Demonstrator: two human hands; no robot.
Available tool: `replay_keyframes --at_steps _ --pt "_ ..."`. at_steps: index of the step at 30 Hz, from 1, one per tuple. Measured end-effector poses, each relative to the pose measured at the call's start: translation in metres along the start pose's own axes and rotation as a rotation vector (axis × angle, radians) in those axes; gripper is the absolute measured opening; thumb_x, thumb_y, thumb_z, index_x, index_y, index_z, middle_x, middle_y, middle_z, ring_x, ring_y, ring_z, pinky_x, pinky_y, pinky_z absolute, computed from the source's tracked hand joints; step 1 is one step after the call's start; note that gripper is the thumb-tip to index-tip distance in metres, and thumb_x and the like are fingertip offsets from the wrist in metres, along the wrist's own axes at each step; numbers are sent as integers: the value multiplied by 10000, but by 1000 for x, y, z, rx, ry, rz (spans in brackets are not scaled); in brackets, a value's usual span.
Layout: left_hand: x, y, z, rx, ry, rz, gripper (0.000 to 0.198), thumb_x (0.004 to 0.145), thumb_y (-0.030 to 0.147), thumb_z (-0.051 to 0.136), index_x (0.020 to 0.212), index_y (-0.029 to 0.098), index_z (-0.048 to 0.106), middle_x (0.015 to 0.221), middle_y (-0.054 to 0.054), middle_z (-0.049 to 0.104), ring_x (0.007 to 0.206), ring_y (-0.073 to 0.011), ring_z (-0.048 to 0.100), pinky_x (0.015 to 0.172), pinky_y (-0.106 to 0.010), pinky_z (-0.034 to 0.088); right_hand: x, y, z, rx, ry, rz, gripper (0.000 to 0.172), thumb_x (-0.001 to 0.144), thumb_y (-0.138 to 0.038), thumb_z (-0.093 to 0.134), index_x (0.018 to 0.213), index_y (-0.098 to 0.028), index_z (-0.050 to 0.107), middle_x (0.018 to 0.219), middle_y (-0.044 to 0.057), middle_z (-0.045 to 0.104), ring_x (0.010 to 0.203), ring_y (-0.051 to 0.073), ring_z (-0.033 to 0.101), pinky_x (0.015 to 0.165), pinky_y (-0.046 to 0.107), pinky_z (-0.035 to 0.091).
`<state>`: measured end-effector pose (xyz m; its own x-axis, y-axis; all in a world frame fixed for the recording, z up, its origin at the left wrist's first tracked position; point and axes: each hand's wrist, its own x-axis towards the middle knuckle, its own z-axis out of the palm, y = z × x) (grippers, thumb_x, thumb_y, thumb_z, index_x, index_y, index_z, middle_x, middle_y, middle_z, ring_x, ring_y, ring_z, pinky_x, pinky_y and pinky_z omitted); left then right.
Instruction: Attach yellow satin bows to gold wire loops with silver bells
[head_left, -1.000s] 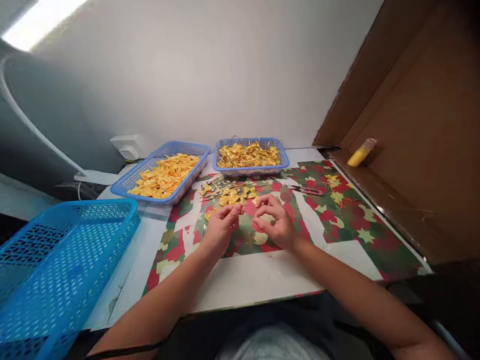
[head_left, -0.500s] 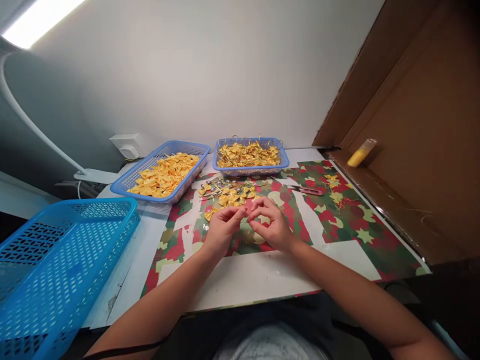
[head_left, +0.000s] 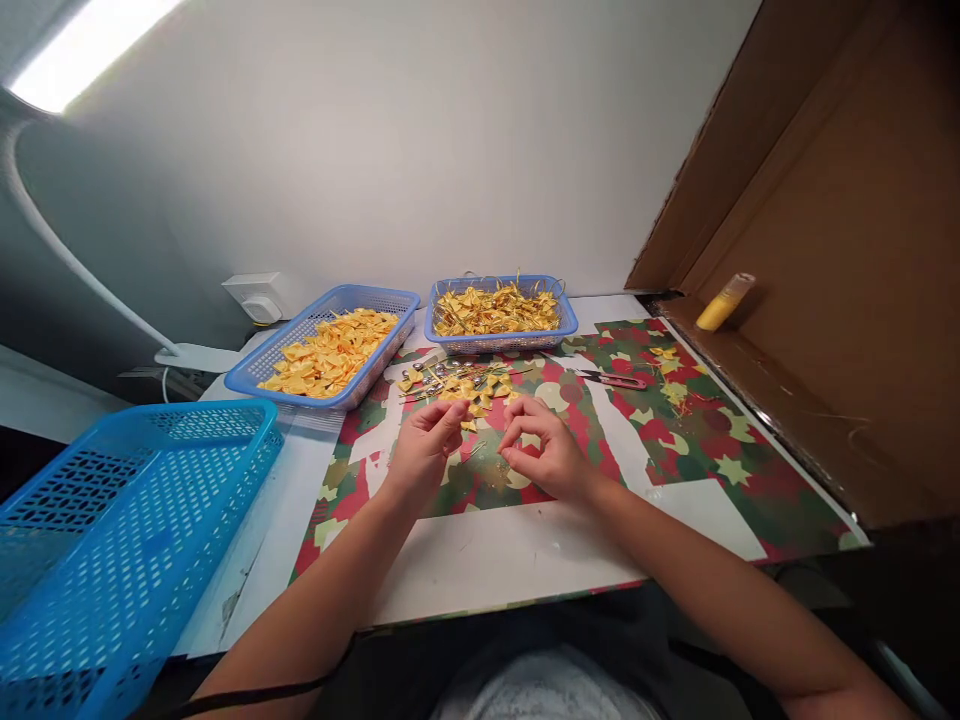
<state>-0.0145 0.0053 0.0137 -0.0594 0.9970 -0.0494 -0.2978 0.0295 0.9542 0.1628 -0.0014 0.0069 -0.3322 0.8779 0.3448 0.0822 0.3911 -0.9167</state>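
Low over the patterned mat, my left hand is closed in a pinch, thumb against the fingers. Whatever it holds at the tips is too small to make out. Across a small gap, my right hand curls with thumb and forefinger pressed together; anything between them cannot be made out either. Just beyond both hands lies a loose pile of yellow ribbon bows, mixed with thin golden ties and small dark shiny pieces. A thin pale sliver rests on the mat between the hands.
Two blue-violet baskets stand at the back: one with yellow bows, one with bows on golden ties. An empty bright blue basket sits left. Pink-handled snips, thread scraps and a yellow-filled tube are on the right.
My hands were nearly touching at the fingertips. My left hand has moved left and turned, opening a gap; my right hand stays nearly in place. The thin sliver now shows between them.
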Motion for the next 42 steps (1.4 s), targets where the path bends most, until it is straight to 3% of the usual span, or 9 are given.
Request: replay_keyframes --at_steps 5,10,16,24,28,33,36,39,42 --pt "-10 20 -2 74 -123 39 331 612 428 844 608 141 680 518 22 555 423 -41 383 418 -188 284 1 6 -3 438 -461 284 211 773 -380 631 736 -179 684 827 54 617 791 185 554 748 325 430" --pt "-34 41 5 474 -742 107 213 835 283 664 673 144 679 549 -27 644 442 -104 551 459 -221 386 -5 9 8 957 -770 698 553 885 -613 421 908 -125 679 851 92 673 765 177 610 755 318 437" --pt "-48 51 10 978 -844 417 138 828 161 634 706 171 696 655 -21 679 542 -98 532 548 -225 380 -10 8 16 1077 -447 745 297 818 -434 665 840 -137 670 786 28 654 727 137 580 728 275 421" --pt "-58 35 12 1137 -909 323 134 843 204 638 854 222 770 779 -32 758 652 -146 663 599 -229 438 7 -1 -9 1151 -161 644 267 830 -385 694 739 -193 531 626 -53 452 550 88 418 655 260 466" --pt "-63 18 12 1119 -986 283 145 813 189 649 866 220 780 778 -26 759 633 -131 656 578 -210 433 16 -3 -30 1023 4 545 318 830 -418 672 731 -216 448 558 -92 200 467 85 113 404 204 194" --pt "-67 -4 12 1104 -1079 249 117 770 198 677 834 208 774 739 -33 735 604 -128 631 560 -206 429 18 0 -42 812 184 442 392 743 -520 731 754 -209 492 604 -83 219 515 85 98 439 213 90" --pt "-52 7 0 1103 -969 303 319 717 416 748 980 234 745 916 -59 740 793 -201 671 708 -263 493 17 1 -39 619 224 418 380 760 -563 667 765 -202 549 598 -76 225 523 92 116 459 229 97" --pt "-19 28 -28 1258 -367 315 312 910 422 510 1075 227 689 1088 -105 701 983 -256 644 896 -379 474 16 -4 -38 462 201 359 317 807 -502 568 763 -190 605 581 -66 227 516 101 146 472 256 118" --pt "12 34 -59 1384 -132 234 282 888 397 518 1013 197 673 1088 -110 667 938 -277 634 790 -384 490 15 -9 -38 380 109 306 290 822 -432 503 787 -178 639 581 -58 243 516 107 175 483 274 141"
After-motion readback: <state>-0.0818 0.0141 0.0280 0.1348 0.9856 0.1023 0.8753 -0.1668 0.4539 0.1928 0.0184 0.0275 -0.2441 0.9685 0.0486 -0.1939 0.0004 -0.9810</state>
